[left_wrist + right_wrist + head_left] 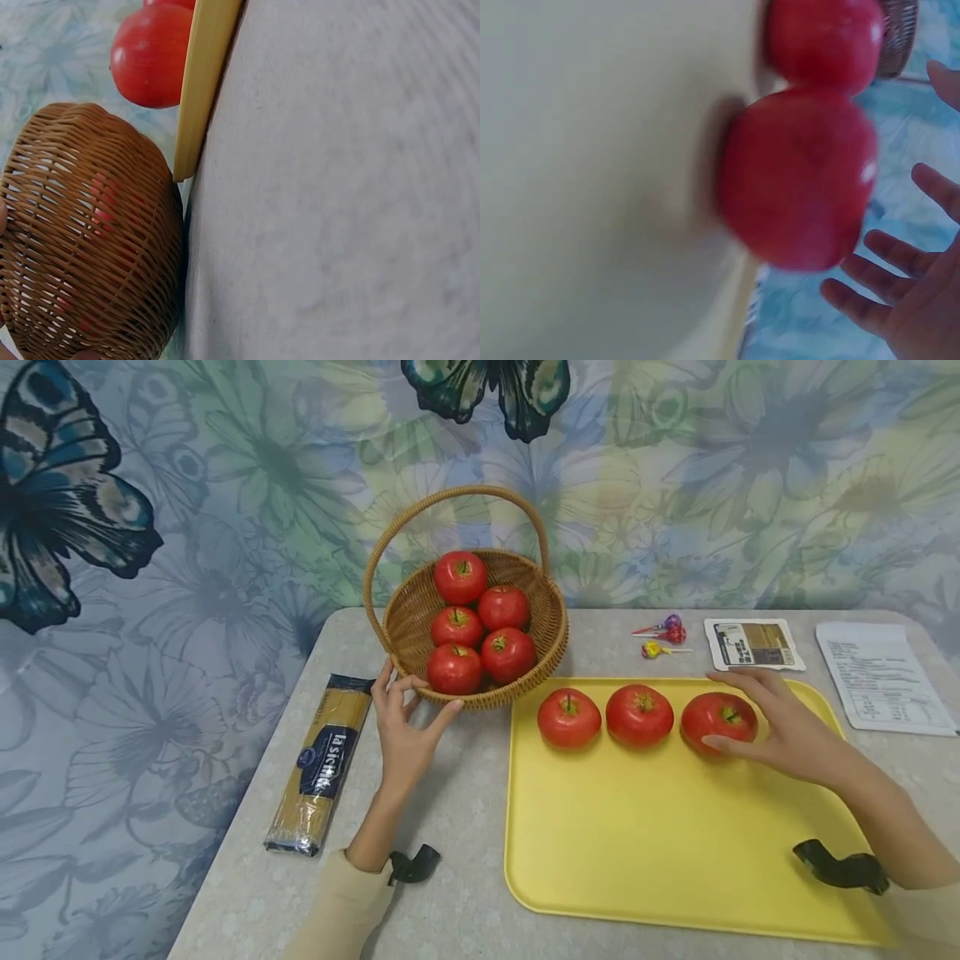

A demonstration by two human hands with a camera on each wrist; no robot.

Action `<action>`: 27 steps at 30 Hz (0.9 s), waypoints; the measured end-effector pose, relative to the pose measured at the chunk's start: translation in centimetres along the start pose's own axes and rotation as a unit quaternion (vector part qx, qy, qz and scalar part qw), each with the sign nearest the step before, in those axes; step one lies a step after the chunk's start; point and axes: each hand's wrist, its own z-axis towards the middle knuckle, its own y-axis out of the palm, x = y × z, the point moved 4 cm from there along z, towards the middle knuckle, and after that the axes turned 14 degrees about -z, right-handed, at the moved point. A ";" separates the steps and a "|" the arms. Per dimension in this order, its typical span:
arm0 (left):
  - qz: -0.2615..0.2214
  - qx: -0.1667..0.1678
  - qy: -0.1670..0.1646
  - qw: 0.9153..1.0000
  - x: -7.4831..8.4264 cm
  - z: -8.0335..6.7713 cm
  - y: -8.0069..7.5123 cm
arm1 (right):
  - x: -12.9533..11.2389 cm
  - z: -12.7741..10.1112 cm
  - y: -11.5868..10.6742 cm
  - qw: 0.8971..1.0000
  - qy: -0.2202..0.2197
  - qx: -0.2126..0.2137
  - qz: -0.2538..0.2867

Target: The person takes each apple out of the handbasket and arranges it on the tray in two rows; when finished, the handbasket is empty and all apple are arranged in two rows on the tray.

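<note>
A brown wicker basket (555,647) with a tall arched handle stands at the back, with several red tomatoes (454,669) inside. My left hand (405,727) holds its front left rim, thumb toward the front and fingers along the side. On the yellow tray (660,843), three tomatoes lie in a row near the back edge. Around the rightmost tomato (712,718) my right hand (795,727) spreads its fingers and thumb. In the right wrist view those fingers (881,281) are apart, beyond the tomato. The basket's woven underside (90,232) fills the left of the left wrist view.
A pack of spaghetti (322,768) lies left of the basket. Behind the tray are lollipops (663,635), a flat food packet (753,645) and a white printed packet (885,677). A patterned cloth wall (262,527) rises at the table's back.
</note>
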 end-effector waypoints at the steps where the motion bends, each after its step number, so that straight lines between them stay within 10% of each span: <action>1: 0.000 0.000 0.000 1.000 -0.1 0.0 0.0 | -0.6 0.5 -0.3 1.000 -0.012 0.009 0.002; 8: -0.007 0.001 0.003 1.000 -0.3 0.3 0.0 | -6.1 5.4 -1.3 0.994 -0.105 0.005 0.025; 27: -0.009 -0.002 0.012 1.000 -0.1 0.1 0.0 | -14.7 18.4 1.8 0.979 -0.163 0.008 0.126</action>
